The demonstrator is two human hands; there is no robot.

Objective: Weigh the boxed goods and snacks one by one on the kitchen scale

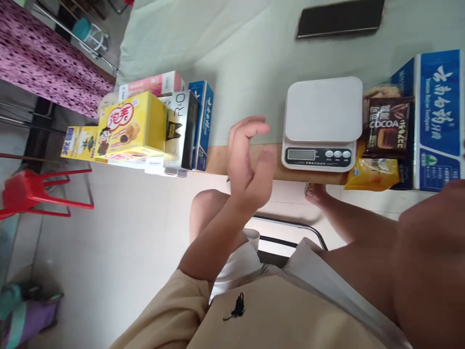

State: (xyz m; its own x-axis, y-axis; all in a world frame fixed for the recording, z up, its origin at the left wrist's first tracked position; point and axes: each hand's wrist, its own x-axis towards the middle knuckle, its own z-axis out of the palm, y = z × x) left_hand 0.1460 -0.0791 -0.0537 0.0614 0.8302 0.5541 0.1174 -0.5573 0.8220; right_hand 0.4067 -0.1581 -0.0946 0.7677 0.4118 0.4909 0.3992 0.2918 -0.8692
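Observation:
My left hand point(250, 167) hangs over the table's front edge with nothing in it, its fingers curved and apart from the thumb. Just right of it, a white kitchen scale point(323, 111) lies with a bare platform; no digits can be read on its display. Along the right side looms a large blurred part of my right arm or hand point(432, 237), close to the camera, its fingers not distinguishable. Nearest to that is a blue toothpaste box point(438, 121). Between box and scale sit a dark cocoa snack packet point(388, 127) and a yellow packet point(376, 173).
Left on the table stand a yellow puff snack box point(132, 126), a black and silver box point(181, 131), another blue toothpaste box point(203, 126) and a pink box point(152, 85). A black phone point(341, 19) lies at the back. A red stool point(32, 191) stands on the floor.

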